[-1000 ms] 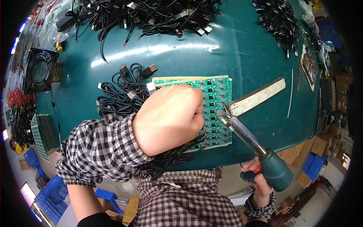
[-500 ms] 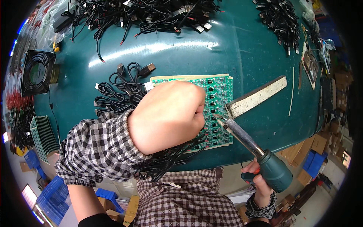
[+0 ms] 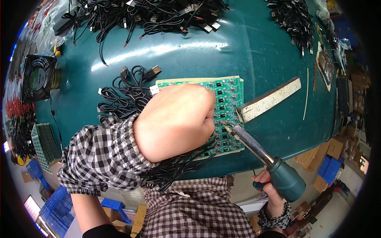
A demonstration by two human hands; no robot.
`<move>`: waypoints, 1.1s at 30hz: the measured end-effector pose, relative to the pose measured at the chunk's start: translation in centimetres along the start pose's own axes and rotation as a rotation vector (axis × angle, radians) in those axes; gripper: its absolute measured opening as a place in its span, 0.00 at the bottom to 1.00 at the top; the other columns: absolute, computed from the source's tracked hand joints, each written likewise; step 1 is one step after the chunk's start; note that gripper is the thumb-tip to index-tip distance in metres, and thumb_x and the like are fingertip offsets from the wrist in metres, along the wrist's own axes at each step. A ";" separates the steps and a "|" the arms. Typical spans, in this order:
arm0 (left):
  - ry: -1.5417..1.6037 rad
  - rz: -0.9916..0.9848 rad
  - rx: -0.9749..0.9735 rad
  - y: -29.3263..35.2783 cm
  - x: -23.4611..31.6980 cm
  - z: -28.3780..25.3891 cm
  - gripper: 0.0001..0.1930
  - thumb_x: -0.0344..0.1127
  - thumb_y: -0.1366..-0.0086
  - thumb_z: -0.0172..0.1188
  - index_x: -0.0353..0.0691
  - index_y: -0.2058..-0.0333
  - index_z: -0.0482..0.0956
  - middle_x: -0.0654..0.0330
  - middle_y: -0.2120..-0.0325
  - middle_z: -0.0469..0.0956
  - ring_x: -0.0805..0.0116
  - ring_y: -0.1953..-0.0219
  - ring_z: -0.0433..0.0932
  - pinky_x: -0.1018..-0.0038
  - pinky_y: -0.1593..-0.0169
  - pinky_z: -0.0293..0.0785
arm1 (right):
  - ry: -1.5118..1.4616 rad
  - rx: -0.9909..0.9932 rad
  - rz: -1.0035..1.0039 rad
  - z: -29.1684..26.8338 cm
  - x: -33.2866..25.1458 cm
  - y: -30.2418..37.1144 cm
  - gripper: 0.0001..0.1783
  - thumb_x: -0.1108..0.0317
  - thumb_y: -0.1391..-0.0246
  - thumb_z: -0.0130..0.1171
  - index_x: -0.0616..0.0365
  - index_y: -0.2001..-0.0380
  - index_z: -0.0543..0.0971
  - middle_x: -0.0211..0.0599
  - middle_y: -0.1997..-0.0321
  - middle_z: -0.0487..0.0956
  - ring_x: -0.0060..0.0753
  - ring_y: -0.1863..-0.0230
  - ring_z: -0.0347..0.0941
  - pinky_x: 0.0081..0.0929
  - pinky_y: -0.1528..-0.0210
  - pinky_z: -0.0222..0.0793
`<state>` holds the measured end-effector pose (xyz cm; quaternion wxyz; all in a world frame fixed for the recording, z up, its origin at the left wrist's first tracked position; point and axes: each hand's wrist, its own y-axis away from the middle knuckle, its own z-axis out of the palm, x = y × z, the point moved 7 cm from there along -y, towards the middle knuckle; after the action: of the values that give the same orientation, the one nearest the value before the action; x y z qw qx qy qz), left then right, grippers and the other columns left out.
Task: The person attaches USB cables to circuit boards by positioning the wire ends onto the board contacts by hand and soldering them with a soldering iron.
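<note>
My left hand point(image 3: 176, 119) is closed in a fist over a green circuit board panel point(image 3: 229, 104) on the dark green table, pressing black wires point(image 3: 178, 164) that trail out below it. What its fingers pinch is hidden. My right hand point(image 3: 272, 194) grips the green handle of a soldering iron point(image 3: 262, 156). The iron's tip touches the board just right of my left fist.
A bundle of black cables with plugs point(image 3: 125, 93) lies left of the board. A worn grey bar point(image 3: 270, 100) lies to its right. More cable heaps point(image 3: 158, 16) fill the far edge. A black fan point(image 3: 37, 77) and stacked green boards point(image 3: 45, 142) sit at left.
The soldering iron's tip has slid left and down, from the grey bar's end onto the board beside my left fist. The left hand has stayed in place.
</note>
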<state>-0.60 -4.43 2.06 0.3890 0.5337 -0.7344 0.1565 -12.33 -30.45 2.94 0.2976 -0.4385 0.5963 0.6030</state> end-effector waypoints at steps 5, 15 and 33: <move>-0.009 0.006 -0.010 -0.1 0.1 0.0 0.05 0.26 0.51 0.58 0.33 0.81 0.72 0.50 0.83 0.72 0.51 0.77 0.74 0.63 0.71 0.69 | 0.202 -0.030 -0.034 -0.5 0.0 0.3 0.27 0.63 0.57 0.75 0.64 0.56 0.76 0.33 0.71 0.84 0.29 0.66 0.81 0.31 0.55 0.73; -0.019 -0.032 -0.041 -0.1 0.0 0.0 0.05 0.26 0.51 0.58 0.33 0.82 0.72 0.51 0.83 0.72 0.52 0.78 0.73 0.63 0.72 0.69 | 0.342 -0.069 -0.064 -1.0 0.7 0.5 0.27 0.63 0.58 0.75 0.61 0.55 0.77 0.32 0.72 0.84 0.29 0.67 0.78 0.31 0.57 0.71; -0.023 -0.056 -0.075 -0.2 0.0 0.1 0.04 0.26 0.52 0.59 0.33 0.80 0.73 0.50 0.81 0.74 0.53 0.77 0.75 0.65 0.71 0.71 | 0.291 -0.013 0.010 0.1 -0.2 0.0 0.27 0.62 0.60 0.75 0.61 0.57 0.77 0.33 0.71 0.84 0.31 0.68 0.79 0.30 0.59 0.72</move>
<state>-0.46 -4.60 1.94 0.4043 0.5408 -0.7291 0.1119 -12.28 -30.32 3.10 0.2024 -0.5202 0.6313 0.5384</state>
